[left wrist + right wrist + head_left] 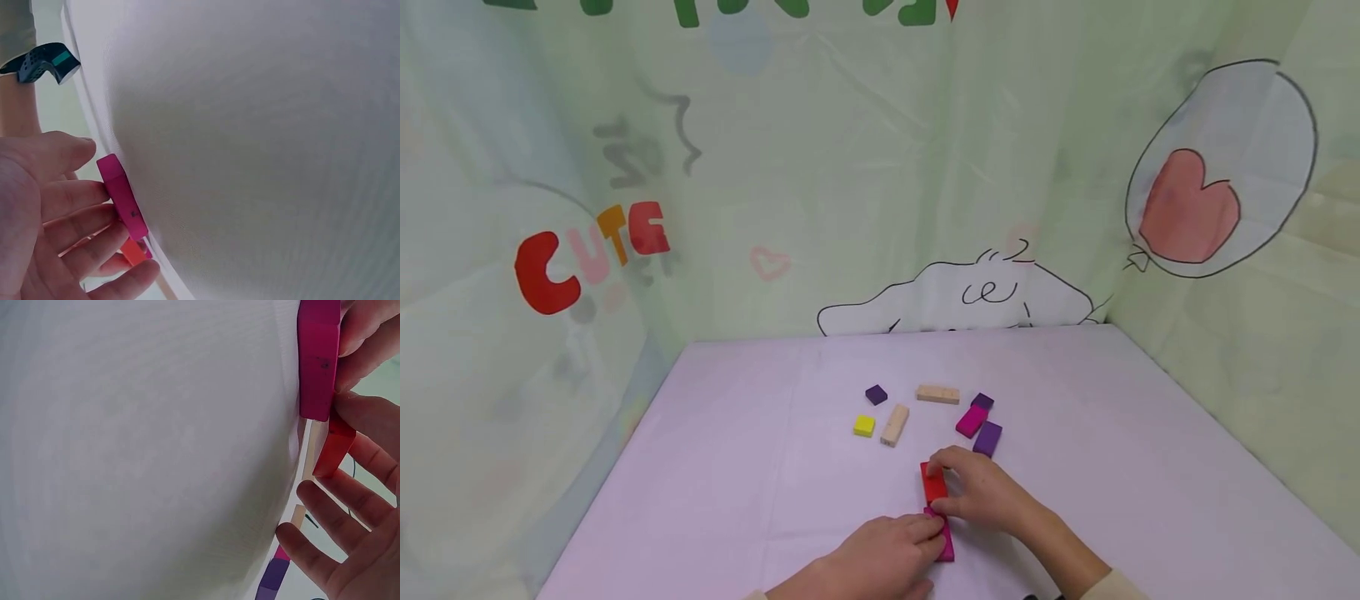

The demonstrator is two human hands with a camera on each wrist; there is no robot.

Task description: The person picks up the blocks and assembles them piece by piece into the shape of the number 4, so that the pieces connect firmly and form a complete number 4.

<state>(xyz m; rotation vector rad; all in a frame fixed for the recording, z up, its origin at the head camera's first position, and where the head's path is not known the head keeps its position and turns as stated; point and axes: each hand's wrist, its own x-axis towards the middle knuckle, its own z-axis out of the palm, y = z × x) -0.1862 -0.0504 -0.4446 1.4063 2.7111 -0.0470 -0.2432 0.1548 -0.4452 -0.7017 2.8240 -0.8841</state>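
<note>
Two wooden blocks lie end to end near the front of the table: a red block (932,486) and, nearer me, a magenta block (947,546). My left hand (883,552) rests its fingertips on the magenta block; its thumb stands apart from that block in the left wrist view. With thumb at the near end and index finger at the far end, my right hand (985,492) pinches the red block. Its other fingers spread loosely in the right wrist view. The hands partly cover both blocks.
Farther back lie a yellow block (864,426), a dark purple block (876,395) and two plain wood blocks (894,425). To the right, a second magenta block (972,421) sits between two purple blocks (988,438). Printed curtains (880,167) surround the table (722,467).
</note>
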